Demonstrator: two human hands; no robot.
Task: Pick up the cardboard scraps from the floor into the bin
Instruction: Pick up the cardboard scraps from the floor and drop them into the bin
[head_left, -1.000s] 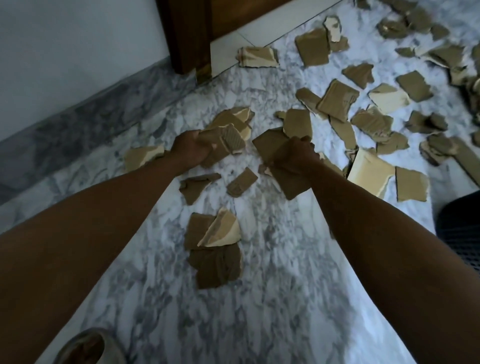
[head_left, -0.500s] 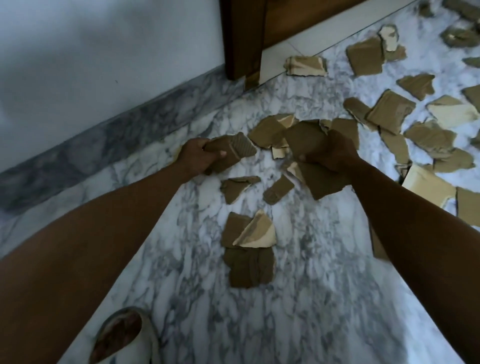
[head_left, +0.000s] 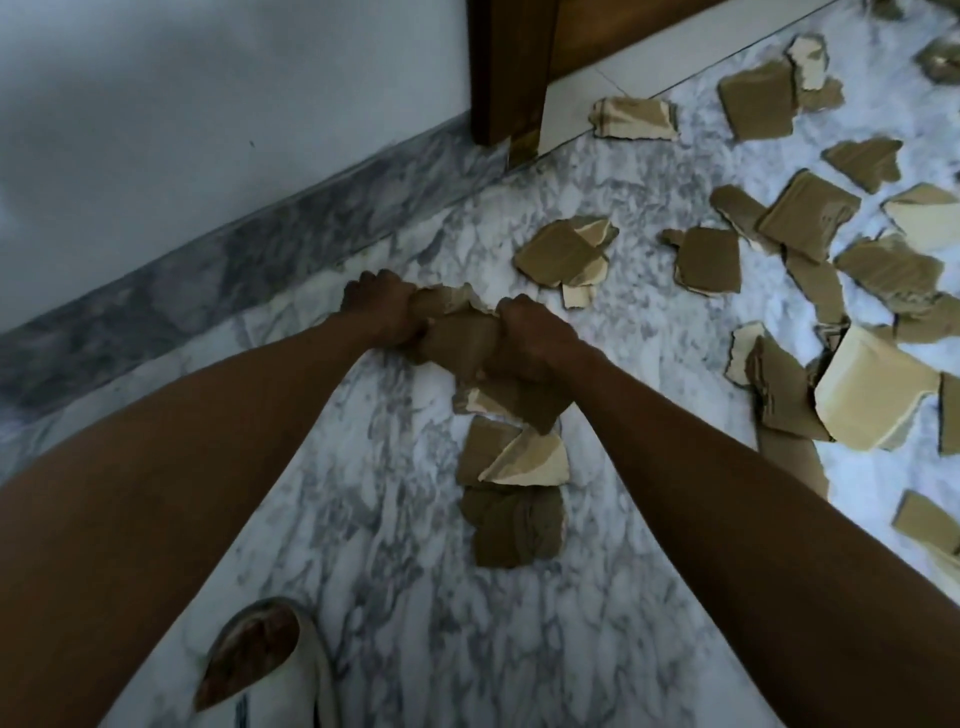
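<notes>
Cardboard scraps (head_left: 462, 338): one bundle gripped between both hands, its long axis running hand to hand.
Left hand (head_left: 384, 312), right hand (head_left: 535, 338): fingers curled tight round the bundle's ends.
Loose scraps (head_left: 514, 457): on the marble floor (head_left: 363, 493) directly below the fingers, more beyond and right; right hand judged nearer.
Bin: not visible.

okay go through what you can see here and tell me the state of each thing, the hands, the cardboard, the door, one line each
Left hand: curled, gripping the bundle of scraps.
Right hand: curled, gripping the same bundle.
Bundle of scraps: bunched between both hands, above the floor.
Loose scraps: scattered flat on the marble floor, not yet gathered.
Stacked scraps: lying below the hands, overlapping.
Door: cannot tell if it is open.
Bin: not in view.
</notes>
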